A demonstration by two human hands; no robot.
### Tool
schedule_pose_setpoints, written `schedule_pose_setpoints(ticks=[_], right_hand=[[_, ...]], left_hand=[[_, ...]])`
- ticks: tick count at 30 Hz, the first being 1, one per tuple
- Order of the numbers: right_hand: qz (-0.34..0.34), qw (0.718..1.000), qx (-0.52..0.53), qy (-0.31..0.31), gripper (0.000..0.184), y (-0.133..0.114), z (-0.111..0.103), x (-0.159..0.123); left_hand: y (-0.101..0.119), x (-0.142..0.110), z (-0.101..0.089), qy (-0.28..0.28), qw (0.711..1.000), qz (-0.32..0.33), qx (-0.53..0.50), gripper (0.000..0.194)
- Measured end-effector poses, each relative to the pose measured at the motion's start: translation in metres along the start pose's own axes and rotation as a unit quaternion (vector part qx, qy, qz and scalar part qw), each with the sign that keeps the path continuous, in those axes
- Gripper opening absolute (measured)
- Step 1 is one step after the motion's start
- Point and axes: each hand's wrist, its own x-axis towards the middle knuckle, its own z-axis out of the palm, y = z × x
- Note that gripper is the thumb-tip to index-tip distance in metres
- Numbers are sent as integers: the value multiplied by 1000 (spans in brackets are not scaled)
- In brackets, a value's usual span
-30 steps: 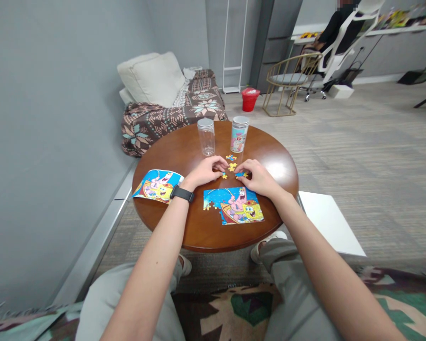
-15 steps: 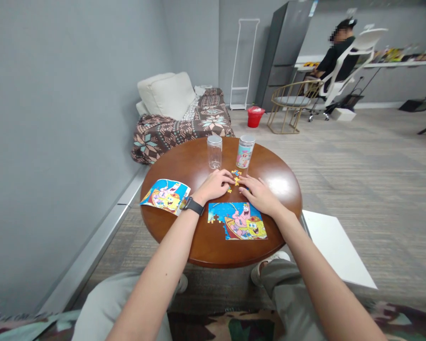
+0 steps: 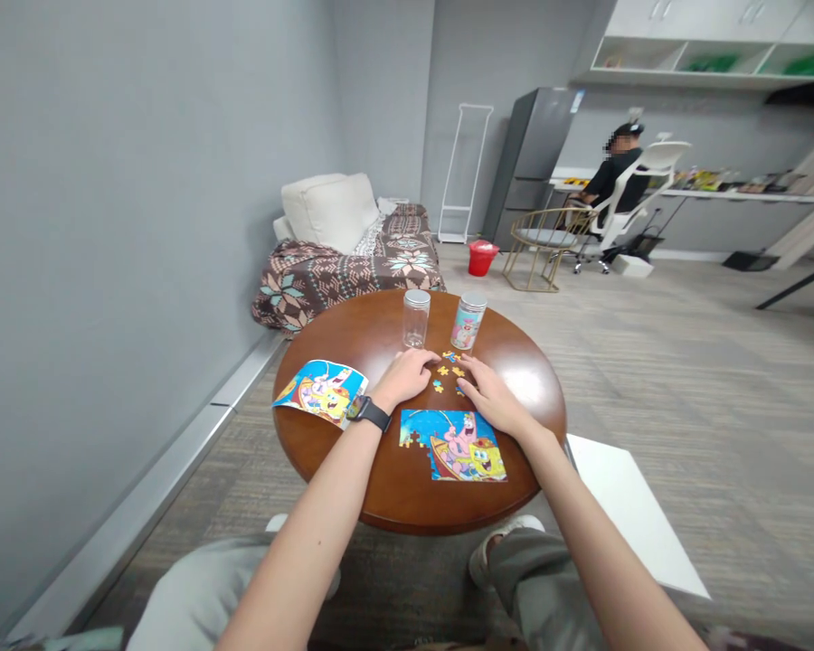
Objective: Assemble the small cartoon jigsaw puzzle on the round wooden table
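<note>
Several loose jigsaw pieces (image 3: 443, 371) lie on the round brown table (image 3: 380, 493), between my two hands. My left hand (image 3: 407, 375), with a black watch on its wrist, rests at their left side, fingers stretched out. On the right, my right hand (image 3: 489, 394) lies with fingers spread, its fingertips beside the pieces. Nearer to me is a partly assembled jigsaw puzzle (image 3: 465, 445) of cartoon figures in a boat, with a gap at its lower left. A curled picture sheet (image 3: 320, 391) with the same image lies left of my left wrist.
Behind the pieces stand a clear jar (image 3: 416, 321) and a jar with a printed label (image 3: 468, 323). A white board or box (image 3: 634, 506) is at the table's right. Beyond are a covered sofa (image 3: 353, 262), a red bin (image 3: 481, 259) and a seated person (image 3: 620, 176).
My hands have drawn slightly apart, and more of the loose pieces between them show. The camera has tilted up, so the room sits lower in view.
</note>
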Motion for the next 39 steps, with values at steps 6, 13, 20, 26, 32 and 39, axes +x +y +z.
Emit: schedule_pose_setpoints(ticks=[6,13,20,26,32,39], right_hand=[[22,999,-35,-27,43,0,5,29],[56,997,-1,-58,41,-5,2,19],[21,999,-31,-38,40,-5,11,10],[-3,999,-53,-9,38,-1,14,14],[53,998,17,21,35,2,12,17],[93,993,69,33,22,6,9,17]], left_hand=[[3,-4,0,-16,999,28,-5,42],[4,-6,1,20,999,25,42,34],[9,-7,2,3,997,66,38,35],[6,-7,3,0,999,42,34,34],[-3,-4,6,17,999,18,41,36],[1,-8,-2,27,997,-4,72,25]])
